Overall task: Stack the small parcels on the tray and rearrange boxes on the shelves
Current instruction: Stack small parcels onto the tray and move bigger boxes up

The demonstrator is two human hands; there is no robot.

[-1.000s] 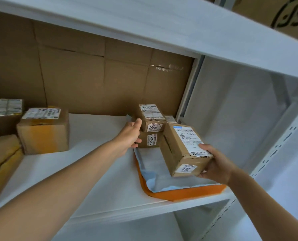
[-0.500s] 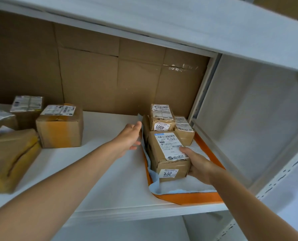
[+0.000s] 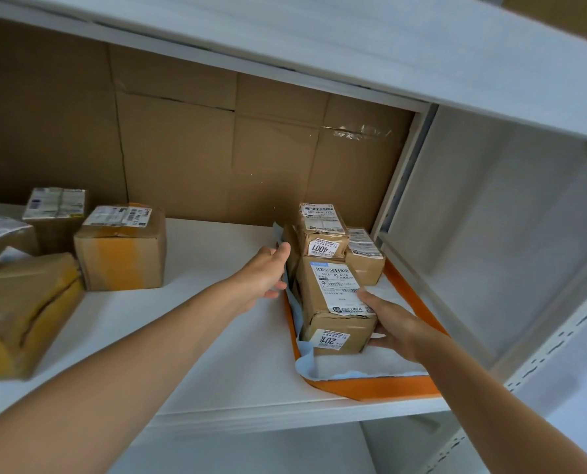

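Observation:
An orange tray point(image 3: 381, 384) lined with a white-blue cloth lies on the right end of the white shelf. A brown parcel labelled 201 point(image 3: 333, 302) rests on the cloth, and my right hand point(image 3: 391, 323) grips its right side, thumb on top. Behind it a parcel labelled 4001 point(image 3: 321, 230) sits on top of another, with a third small parcel point(image 3: 364, 254) to its right. My left hand point(image 3: 268, 271) rests against the tray's left edge and the cloth beside the stack, fingers fairly straight.
To the left on the shelf point(image 3: 196, 336) stand a box with orange tape point(image 3: 121, 248), a smaller labelled box point(image 3: 56, 213) behind it, and a dented box point(image 3: 22, 309) at the far left. A cardboard sheet point(image 3: 217, 148) backs the shelf; another shelf board hangs overhead.
My right hand has brought the 201 parcel from above the tray's front down onto the cloth, in front of the stacked parcels. My left hand stayed by the tray's left edge.

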